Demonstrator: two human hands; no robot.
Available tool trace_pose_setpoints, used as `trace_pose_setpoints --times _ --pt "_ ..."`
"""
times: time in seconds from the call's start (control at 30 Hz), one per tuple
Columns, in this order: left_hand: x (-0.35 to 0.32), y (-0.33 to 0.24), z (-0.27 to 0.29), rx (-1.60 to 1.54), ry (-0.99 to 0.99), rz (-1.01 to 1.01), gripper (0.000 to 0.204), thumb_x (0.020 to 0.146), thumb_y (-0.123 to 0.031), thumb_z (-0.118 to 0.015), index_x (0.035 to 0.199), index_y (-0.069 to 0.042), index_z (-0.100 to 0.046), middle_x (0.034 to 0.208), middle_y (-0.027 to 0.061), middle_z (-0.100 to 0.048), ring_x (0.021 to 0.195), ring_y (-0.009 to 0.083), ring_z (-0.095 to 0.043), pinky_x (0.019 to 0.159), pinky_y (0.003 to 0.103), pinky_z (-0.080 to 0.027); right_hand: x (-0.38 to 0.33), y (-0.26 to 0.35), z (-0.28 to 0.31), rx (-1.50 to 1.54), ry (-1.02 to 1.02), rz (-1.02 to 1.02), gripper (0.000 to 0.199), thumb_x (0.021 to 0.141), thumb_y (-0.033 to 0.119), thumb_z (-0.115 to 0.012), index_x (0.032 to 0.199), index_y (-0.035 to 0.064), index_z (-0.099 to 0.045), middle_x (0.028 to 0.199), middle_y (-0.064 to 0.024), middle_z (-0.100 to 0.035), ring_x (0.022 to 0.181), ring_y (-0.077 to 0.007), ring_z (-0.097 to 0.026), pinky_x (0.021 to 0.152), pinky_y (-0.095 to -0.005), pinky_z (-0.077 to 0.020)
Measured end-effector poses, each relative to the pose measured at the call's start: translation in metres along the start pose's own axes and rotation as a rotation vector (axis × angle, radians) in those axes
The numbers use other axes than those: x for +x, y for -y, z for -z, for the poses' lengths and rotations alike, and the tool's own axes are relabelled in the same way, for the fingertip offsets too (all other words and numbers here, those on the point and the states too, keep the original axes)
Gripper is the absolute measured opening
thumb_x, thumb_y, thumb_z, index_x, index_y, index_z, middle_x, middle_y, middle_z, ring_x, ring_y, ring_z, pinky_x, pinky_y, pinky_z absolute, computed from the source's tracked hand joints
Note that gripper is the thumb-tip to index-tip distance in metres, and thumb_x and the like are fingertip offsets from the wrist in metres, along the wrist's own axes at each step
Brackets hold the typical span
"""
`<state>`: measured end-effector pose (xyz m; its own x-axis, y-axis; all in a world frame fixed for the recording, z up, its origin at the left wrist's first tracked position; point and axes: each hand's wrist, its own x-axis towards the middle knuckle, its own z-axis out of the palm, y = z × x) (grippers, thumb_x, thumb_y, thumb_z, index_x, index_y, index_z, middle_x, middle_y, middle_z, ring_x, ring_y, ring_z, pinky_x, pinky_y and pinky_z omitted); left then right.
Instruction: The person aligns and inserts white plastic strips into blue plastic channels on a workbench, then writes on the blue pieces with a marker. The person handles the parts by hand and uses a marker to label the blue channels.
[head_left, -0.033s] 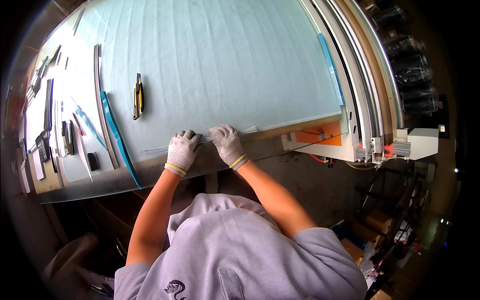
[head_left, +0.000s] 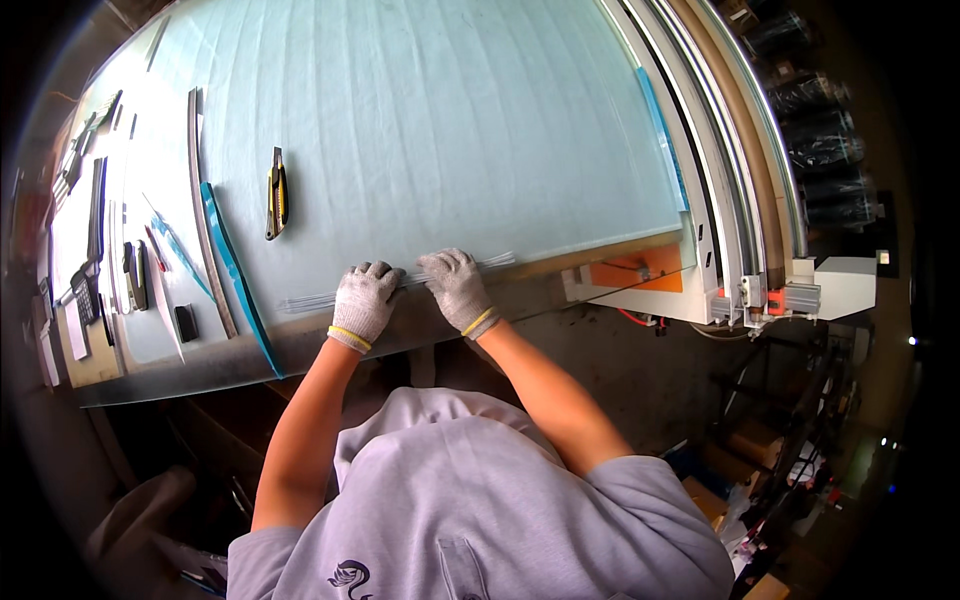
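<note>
Along the near edge of a pale blue-green covered table [head_left: 430,150] lies a bundle of thin, clear strips [head_left: 308,301]. My left hand [head_left: 366,303], in a grey-white knit glove with a yellow cuff, is closed over the bundle left of its middle. A short way to the right, my right hand [head_left: 458,292], gloved alike, has its fingers bent round the same strips. Both ends of the bundle stick out past my hands. My thumbs and the undersides of my fingers are hidden. Beyond my left hand, a yellow and black utility knife [head_left: 277,195] lies on the table.
Left of the knife are a curved teal strip [head_left: 232,265], a long dark straight bar [head_left: 205,215], a black calculator [head_left: 85,296] and several small tools. White machine rails [head_left: 715,150] border the table's right side. An orange panel [head_left: 640,275] sits below the near right edge.
</note>
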<state>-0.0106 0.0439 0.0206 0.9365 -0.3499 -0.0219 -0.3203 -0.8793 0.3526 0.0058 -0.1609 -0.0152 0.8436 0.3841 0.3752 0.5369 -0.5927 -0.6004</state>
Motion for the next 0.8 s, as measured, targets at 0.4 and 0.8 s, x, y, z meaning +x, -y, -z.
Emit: trace_pose_setpoints --times 0.4,0.8 --pt "0.008 -0.027 0.078 -0.064 0.072 0.023 0.02 0.088 -0.024 -0.07 0.101 -0.009 -0.07 0.092 0.0121 -0.071 0.085 0.0347 -0.068 0.084 0.046 -0.052 0.035 0.022 0.076 0.089 0.123 -0.063 0.044 0.077 0.005 -0.073 0.119 0.0123 -0.063 0.11 -0.008 -0.068 0.103 -0.0353 -0.06 0.098 -0.0476 -0.046" --pt "0.013 -0.049 0.117 -0.143 0.046 -0.018 0.024 0.089 -0.025 -0.071 0.107 -0.009 -0.071 0.097 0.0129 -0.072 0.088 0.0365 -0.068 0.083 0.047 -0.054 0.052 0.045 0.115 -0.052 0.14 0.026 0.049 0.075 0.007 -0.075 0.123 0.0119 -0.065 0.121 -0.006 -0.067 0.112 -0.0356 -0.058 0.103 -0.0475 -0.0451"
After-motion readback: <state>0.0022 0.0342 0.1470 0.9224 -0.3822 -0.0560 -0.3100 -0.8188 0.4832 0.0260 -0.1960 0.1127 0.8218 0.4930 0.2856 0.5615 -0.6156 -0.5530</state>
